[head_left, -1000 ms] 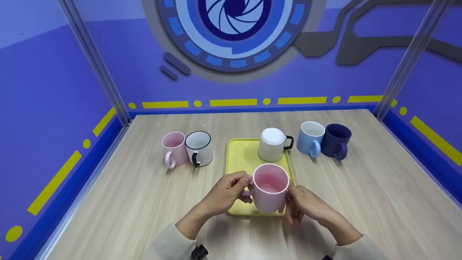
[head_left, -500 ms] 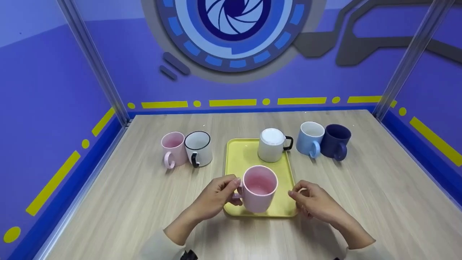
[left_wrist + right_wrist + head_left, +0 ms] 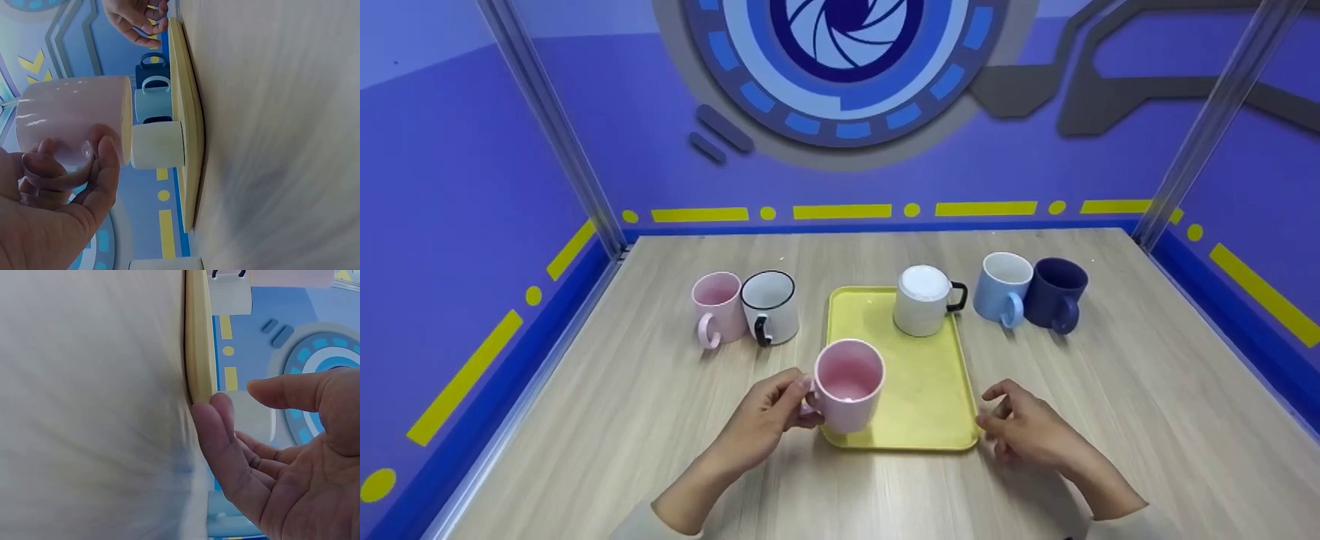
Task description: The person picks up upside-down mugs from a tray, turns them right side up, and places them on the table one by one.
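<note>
By its handle, my left hand (image 3: 763, 417) holds a pink mug (image 3: 849, 390) upright. The left wrist view shows the mug (image 3: 76, 115) raised above the table, with thumb and fingers around the handle. Below it lies a yellow tray (image 3: 926, 405); from above, the mug covers the tray's near left part. At the tray's far right, a white mug (image 3: 921, 304) stands upside down, its black handle to the right. My right hand (image 3: 1030, 429) is at the tray's near right corner, fingers loosely bent and holding nothing. Whether its fingertips touch the tray's edge (image 3: 201, 354) I cannot tell.
Left of the tray, another pink mug (image 3: 718, 309) and a white mug with a black rim (image 3: 770, 307) stand side by side. To the right are a light blue mug (image 3: 1001, 291) and a dark blue mug (image 3: 1056, 294). Purple-blue panels (image 3: 622, 112) enclose the wooden table.
My right hand has let go of the pink mug and moved right, to the tray's corner. With the mug in its grip, my left hand has moved left.
</note>
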Tool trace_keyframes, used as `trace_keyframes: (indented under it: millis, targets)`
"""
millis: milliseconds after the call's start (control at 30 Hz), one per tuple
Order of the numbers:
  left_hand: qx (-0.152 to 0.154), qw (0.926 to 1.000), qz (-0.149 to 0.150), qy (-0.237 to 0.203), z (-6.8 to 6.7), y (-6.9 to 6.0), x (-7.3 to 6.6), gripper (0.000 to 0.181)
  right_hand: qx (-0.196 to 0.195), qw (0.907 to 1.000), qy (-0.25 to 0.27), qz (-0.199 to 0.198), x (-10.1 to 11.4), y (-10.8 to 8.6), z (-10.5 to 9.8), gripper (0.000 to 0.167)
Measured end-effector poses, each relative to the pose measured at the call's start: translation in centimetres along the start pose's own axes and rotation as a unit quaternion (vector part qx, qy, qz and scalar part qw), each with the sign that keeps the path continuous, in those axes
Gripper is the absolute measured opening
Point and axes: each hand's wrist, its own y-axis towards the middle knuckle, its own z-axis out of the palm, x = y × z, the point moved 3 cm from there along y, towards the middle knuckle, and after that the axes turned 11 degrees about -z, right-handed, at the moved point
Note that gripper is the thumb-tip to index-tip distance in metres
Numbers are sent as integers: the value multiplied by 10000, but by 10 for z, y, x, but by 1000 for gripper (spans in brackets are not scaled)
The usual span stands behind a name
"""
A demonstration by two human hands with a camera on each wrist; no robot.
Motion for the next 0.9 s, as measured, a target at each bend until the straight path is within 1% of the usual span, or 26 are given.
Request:
trace_keyframes:
  millis: [200, 300, 367, 467, 633, 767, 900]
  targets:
    - [-670, 9975, -211, -102, -15, -15, 3, 42, 107, 9999, 53, 106, -4, 0, 3, 65]
    - [-1034, 9935, -392, -274, -24, -23, 5, 41, 187, 9997, 83, 93, -3, 0, 6, 70]
    - [-1259, 9898, -476, -469, -30, -29, 7, 39, 224, 9997, 100, 38, -3, 0, 7, 72]
    - [-1642, 9820, -602, -718, -39, -38, 10, 35, 271, 9995, 173, -28, -3, 1, 7, 74]
    - [-2228, 9641, -865, -1156, -53, -50, 17, 34, 296, 9993, 227, -20, -3, 1, 8, 75]
    - [-2502, 9523, -1022, -1420, -61, -52, 23, 35, 277, 9994, 200, -20, -3, 1, 8, 74]
    - [-2622, 9438, -1186, -1625, -66, -50, 29, 34, 248, 9995, 185, -13, -4, 1, 9, 73]
